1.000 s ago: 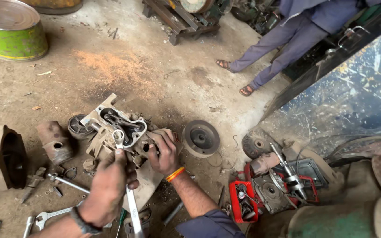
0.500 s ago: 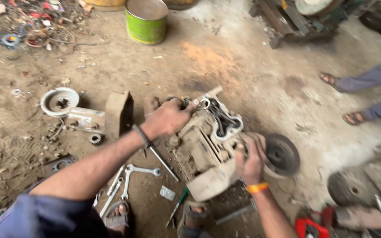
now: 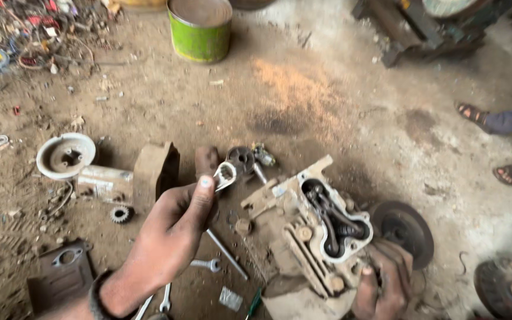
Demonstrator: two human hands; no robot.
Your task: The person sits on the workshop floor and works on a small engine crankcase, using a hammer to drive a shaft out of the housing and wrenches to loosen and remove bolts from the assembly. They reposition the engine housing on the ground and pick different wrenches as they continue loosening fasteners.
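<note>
Lifted left hand point(image 3: 176, 228) grips wrench point(image 3: 225, 175) beside engine block point(image 3: 312, 228).

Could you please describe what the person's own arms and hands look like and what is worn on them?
Both forearms are bare, with no sleeves showing and no gloves. The left hand has a dark band at the wrist. The right hand shows grime on its fingers; its wrist lies outside the picture.

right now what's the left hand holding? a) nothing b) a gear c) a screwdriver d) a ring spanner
d: the left hand grips a ring spanner, its ring end sticking out past the thumb, while the right hand rests on the engine block.
</note>
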